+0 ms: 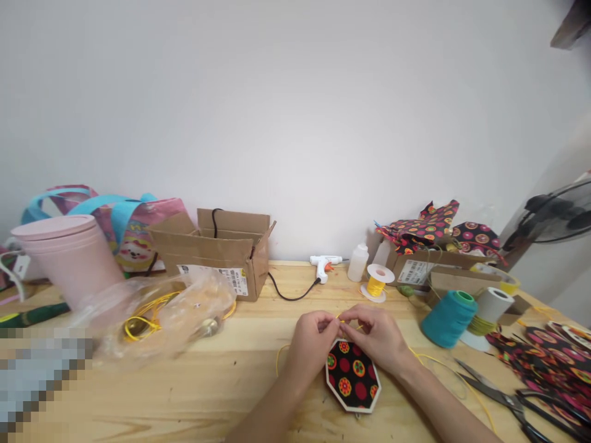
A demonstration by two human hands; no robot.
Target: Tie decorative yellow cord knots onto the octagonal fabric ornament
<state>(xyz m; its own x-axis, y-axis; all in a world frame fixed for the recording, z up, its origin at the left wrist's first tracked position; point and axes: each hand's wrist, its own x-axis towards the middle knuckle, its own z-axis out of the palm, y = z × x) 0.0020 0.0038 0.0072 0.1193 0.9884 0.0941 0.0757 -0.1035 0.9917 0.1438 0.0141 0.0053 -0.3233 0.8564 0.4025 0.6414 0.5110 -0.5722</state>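
Observation:
My left hand (313,338) and my right hand (376,335) meet at the middle of the wooden table (198,394). Both are closed in a pinch on a thin yellow cord (344,320) at the top edge of a hexagonal piece covered in black fabric with red and yellow circles (353,375). The piece lies flat on the table just below my fingers. The cord trails off to the right across the table (457,375) and loops out to the left of my left wrist.
Scissors (498,397) and patterned fabric pieces (549,357) lie at the right. Behind are a teal thread cone (449,319), a yellow cord spool (377,283), a glue gun (323,266), a white bottle (357,263), cardboard boxes (226,249), a pink cup (69,258) and a plastic bag (161,314).

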